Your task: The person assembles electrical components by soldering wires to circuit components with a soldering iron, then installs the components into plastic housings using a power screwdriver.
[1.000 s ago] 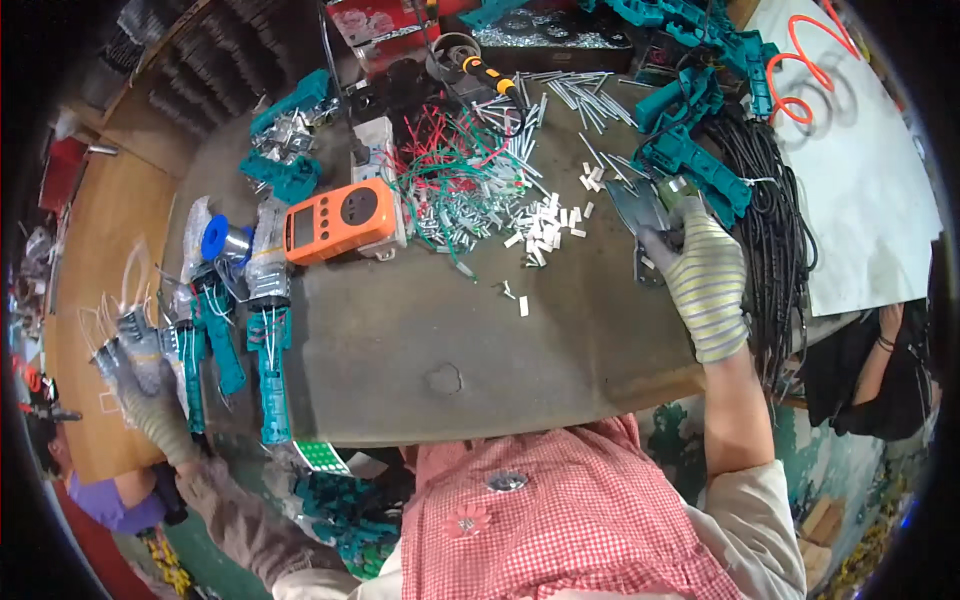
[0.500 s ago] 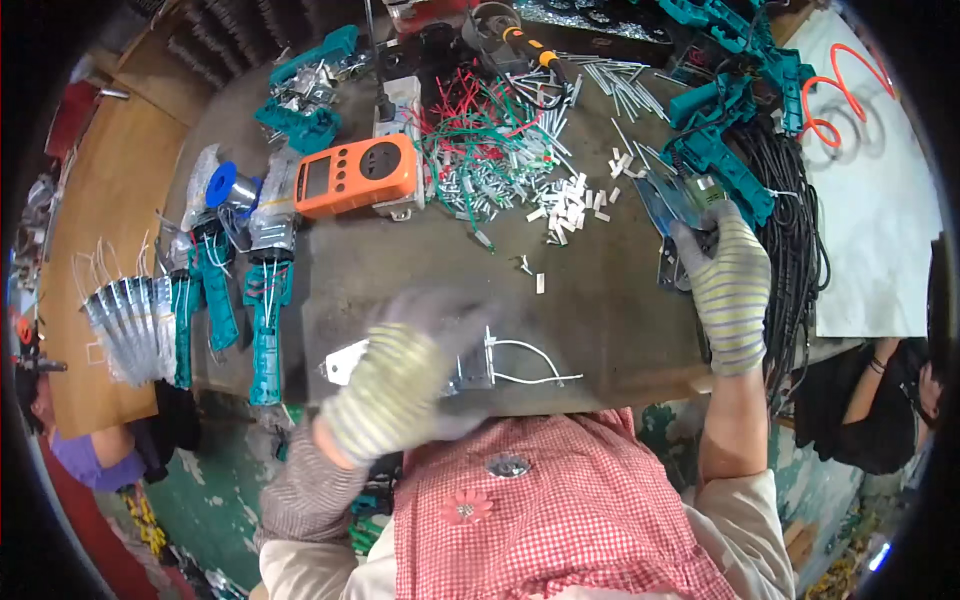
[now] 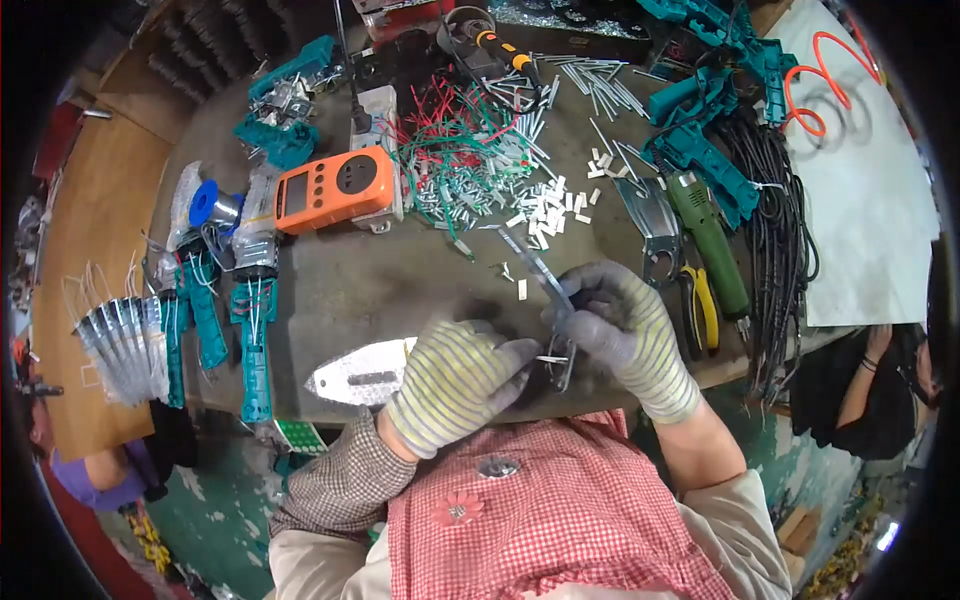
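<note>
Both my hands wear striped knitted gloves with grey fingers and meet near the table's front edge. My right hand (image 3: 625, 335) is closed on a thin metal plate (image 3: 538, 262), which stands tilted up and away to the left. A looped metal end (image 3: 564, 372) shows below its fingers. Beside it, my left hand (image 3: 468, 372) is closed in a pinch, and a short white wire (image 3: 552, 359) sticks out at its fingertips; the rest of what it holds is hidden. Left of that hand lies a pointed, silvery-white plate (image 3: 345, 374) with a slot.
Rightward lie another metal plate (image 3: 655, 222), a green power tool (image 3: 712, 245), yellow-handled pliers (image 3: 706, 312) and black cables (image 3: 770, 200). White sleeves (image 3: 550, 212), red and green wires (image 3: 455, 130) and an orange meter (image 3: 335, 188) sit farther back. Teal housings (image 3: 255, 350) stand left.
My right hand has come from the right side to the front middle, bringing a metal plate. My left hand has moved right, uncovering the pointed plate. The green tool and pliers now show.
</note>
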`<move>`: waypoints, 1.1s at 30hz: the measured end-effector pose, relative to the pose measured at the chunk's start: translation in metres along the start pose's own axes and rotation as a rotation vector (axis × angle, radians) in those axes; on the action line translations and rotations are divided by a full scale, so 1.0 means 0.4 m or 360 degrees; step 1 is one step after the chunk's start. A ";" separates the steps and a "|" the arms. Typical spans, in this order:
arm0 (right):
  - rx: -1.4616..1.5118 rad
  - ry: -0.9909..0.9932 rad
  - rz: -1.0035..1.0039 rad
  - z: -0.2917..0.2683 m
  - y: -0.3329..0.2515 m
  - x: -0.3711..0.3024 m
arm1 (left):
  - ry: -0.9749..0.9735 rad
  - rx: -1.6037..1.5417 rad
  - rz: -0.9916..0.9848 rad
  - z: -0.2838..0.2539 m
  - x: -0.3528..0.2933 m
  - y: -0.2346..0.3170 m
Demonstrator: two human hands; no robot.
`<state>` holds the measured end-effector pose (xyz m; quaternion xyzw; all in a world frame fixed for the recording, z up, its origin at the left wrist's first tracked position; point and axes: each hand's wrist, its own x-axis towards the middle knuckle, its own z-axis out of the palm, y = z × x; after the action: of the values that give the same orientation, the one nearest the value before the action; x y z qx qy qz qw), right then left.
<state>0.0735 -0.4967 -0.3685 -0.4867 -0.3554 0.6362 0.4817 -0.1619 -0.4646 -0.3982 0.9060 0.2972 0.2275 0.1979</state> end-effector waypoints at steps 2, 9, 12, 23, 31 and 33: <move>-0.0401 -0.0052 -0.0055 0.003 -0.005 0.009 | -0.0001 -0.0015 -0.0063 0.002 0.013 0.002; -0.0472 -0.0226 0.0033 0.040 0.062 0.021 | 0.0540 0.0018 -0.0020 -0.060 -0.019 0.009; -0.0347 -0.0394 0.0098 0.034 0.071 0.032 | 0.0177 0.0074 -0.0057 -0.070 -0.005 0.007; -0.1680 -0.0443 -0.1111 0.116 -0.242 0.308 | -0.0181 0.0345 0.0001 -0.058 -0.036 -0.006; -0.3136 -0.0069 -0.0917 0.362 -0.219 0.857 | -0.0198 0.0095 -0.0037 -0.092 -0.012 0.000; -0.3185 0.0006 -0.0863 0.347 -0.174 0.943 | -0.0222 0.0141 -0.0030 -0.093 -0.011 0.009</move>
<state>-0.0648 -0.1130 -0.3709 -0.5690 -0.8182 -0.0806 -0.0154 -0.1834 -0.4618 -0.3672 0.9247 0.3008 0.1485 0.1800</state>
